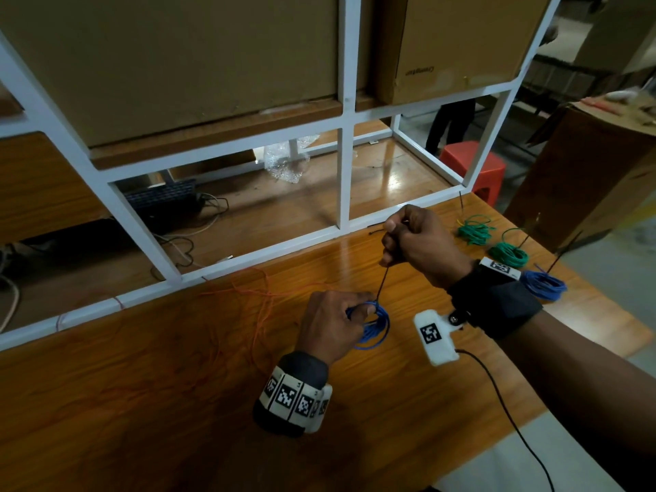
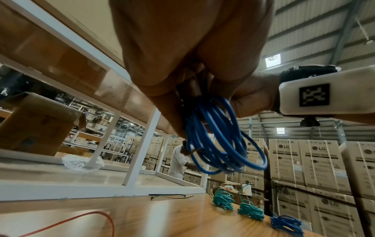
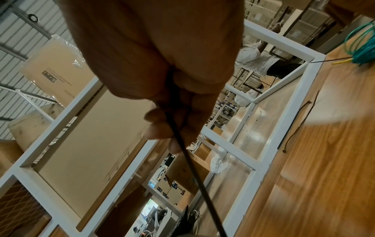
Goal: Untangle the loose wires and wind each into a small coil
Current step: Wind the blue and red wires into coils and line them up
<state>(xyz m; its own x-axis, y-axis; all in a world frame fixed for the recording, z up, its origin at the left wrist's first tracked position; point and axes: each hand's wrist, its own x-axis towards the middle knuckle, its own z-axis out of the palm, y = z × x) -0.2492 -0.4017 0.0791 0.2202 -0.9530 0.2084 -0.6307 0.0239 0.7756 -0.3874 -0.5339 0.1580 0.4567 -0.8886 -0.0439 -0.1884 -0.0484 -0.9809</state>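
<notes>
My left hand (image 1: 358,310) grips a small coil of blue wire (image 1: 374,328) just above the wooden table (image 1: 159,403). A thin black tie (image 1: 382,282) rises taut from the coil to my right hand (image 1: 392,239), which holds it in curled fingers. In the left wrist view the blue coil (image 2: 221,141) hangs from my left hand's fingers (image 2: 174,112). The right wrist view shows the black tie (image 3: 192,168) leaving my right hand's fingers (image 3: 162,128). A loose orange wire (image 1: 259,307) sprawls on the table to the left.
Two tied green coils (image 1: 475,230) (image 1: 507,253) and a tied blue coil (image 1: 545,284) lie at the table's right. A spare black tie (image 1: 376,231) lies by the white metal rack (image 1: 248,257) along the far edge. A person in white stands beyond the rack (image 2: 178,160).
</notes>
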